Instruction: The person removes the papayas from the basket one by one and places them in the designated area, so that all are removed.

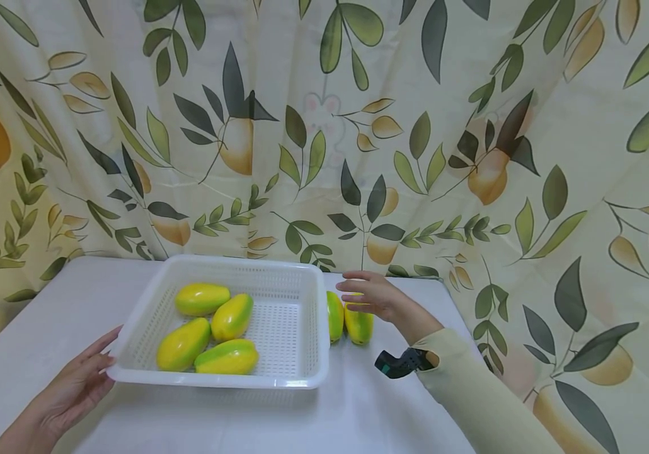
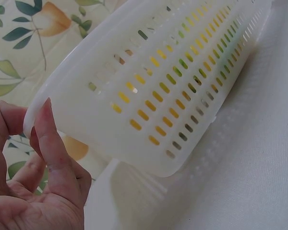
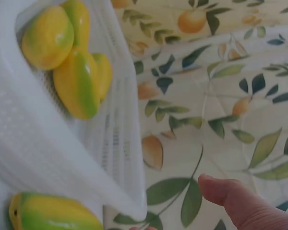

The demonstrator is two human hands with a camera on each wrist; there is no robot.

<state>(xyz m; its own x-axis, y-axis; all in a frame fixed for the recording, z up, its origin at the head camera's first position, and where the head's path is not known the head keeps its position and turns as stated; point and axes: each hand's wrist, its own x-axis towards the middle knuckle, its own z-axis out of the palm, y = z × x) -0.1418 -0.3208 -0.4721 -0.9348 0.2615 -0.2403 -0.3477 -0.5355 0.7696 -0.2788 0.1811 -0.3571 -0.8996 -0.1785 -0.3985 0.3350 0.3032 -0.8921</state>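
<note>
A white plastic basket (image 1: 307, 328) with slotted walls stands on the table, several yellow-green mangoes (image 1: 232, 317) lying in its left half. My left hand (image 1: 77, 391) pinches its left rim near the front corner; the left wrist view shows thumb and fingers (image 2: 50, 139) on either side of that rim. To the right of the basket lie two more mangoes (image 1: 360, 325) side by side. Over them hovers my right hand (image 1: 375, 295), fingers spread and holding nothing, partly hiding their tops. In the right wrist view only the thumb (image 3: 225, 191) and a fingertip show.
White cloth covers the table (image 1: 217, 422). Behind it hangs a leaf-and-fruit patterned curtain (image 1: 324, 208), close to the basket's back rim. A black wrist device (image 1: 401, 364) sits at my right cuff.
</note>
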